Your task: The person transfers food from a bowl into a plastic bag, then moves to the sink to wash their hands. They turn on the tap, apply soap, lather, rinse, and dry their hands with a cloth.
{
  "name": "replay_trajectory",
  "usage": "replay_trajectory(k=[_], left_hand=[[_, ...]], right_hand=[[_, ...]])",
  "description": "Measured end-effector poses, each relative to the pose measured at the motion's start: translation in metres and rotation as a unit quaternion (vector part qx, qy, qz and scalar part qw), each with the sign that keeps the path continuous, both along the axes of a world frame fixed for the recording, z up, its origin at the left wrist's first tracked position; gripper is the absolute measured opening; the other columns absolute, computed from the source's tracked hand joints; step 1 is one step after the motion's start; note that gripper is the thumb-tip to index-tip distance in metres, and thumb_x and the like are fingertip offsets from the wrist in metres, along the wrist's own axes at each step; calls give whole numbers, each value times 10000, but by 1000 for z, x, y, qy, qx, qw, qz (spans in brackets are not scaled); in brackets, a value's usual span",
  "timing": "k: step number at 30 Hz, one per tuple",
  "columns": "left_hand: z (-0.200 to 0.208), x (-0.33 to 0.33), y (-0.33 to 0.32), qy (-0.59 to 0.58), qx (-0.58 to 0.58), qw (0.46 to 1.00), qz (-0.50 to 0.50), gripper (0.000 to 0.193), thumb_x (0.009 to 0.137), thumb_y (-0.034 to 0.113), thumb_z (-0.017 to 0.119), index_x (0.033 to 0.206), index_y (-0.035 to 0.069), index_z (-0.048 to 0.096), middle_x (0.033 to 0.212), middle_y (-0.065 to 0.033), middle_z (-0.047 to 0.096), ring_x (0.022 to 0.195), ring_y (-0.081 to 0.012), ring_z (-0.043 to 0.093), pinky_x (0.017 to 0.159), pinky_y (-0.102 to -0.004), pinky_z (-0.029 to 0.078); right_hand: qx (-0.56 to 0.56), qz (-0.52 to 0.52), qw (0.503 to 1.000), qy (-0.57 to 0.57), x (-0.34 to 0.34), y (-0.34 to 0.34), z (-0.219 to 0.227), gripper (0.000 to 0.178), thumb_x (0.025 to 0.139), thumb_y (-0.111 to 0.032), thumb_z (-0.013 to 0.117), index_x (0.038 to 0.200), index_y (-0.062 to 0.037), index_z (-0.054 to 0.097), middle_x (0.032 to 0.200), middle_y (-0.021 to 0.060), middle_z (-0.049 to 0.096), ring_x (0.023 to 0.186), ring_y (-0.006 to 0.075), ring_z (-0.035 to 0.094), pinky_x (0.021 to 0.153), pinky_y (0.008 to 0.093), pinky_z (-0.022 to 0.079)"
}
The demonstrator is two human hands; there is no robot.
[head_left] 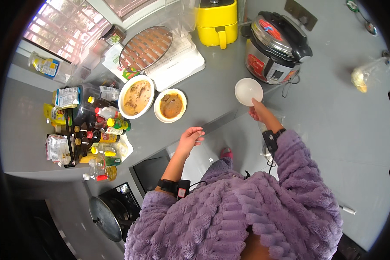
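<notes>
Gripping the round white bowl (248, 90) by its near edge, the right hand (258, 111) has it just near-left of the electric cooker (275, 47); the left hand (191, 141), loosely curled and seemingly empty, sits well left and nearer

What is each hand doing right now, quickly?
Left hand: partly open, fingers loosely bent, nothing visible in it.
Right hand: closed on the edge of a white bowl, holding it.
</notes>
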State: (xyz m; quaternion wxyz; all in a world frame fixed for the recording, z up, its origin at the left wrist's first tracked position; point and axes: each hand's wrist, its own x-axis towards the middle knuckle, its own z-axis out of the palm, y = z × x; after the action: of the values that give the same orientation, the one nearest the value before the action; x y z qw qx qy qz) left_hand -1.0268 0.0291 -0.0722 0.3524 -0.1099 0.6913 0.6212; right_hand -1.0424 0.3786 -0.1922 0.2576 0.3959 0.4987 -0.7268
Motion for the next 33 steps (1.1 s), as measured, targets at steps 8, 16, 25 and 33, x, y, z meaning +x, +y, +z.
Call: replay_trajectory(k=[8,16,25,33], left_hand=[[1,21,61,46,51,994,-88,224,892,163,522,1093,72,560,950,-41,636,764,-111,604,648,-235,487],[-17,132,215,25,99,940,-326,254,892,199,546,1116,80,551,1008,-51,615,793,-134,589,656,-245,468],[-25,355,310,10,94,803,-588,318,889,217,527,1174,79,491,1045,-67,578,845,-178,553,714,-297,445],[-25,581,436,4,121,701,-703,283,893,194,516,1146,68,506,1011,-57,588,809,-156,560,679,-279,459]], right_hand=[[128,-132,983,20,269,19,68,550,856,-595,409,665,-91,517,537,41,524,434,107,481,377,214,336],[216,-509,833,-9,597,-23,68,548,884,-505,381,595,-53,492,528,71,539,404,135,476,355,244,340],[201,-835,511,-42,839,-194,39,509,885,-491,365,653,-60,503,520,56,522,400,114,440,370,240,328],[168,-925,323,-113,962,-287,50,510,899,-491,342,635,-81,492,489,35,494,374,105,412,352,237,300]])
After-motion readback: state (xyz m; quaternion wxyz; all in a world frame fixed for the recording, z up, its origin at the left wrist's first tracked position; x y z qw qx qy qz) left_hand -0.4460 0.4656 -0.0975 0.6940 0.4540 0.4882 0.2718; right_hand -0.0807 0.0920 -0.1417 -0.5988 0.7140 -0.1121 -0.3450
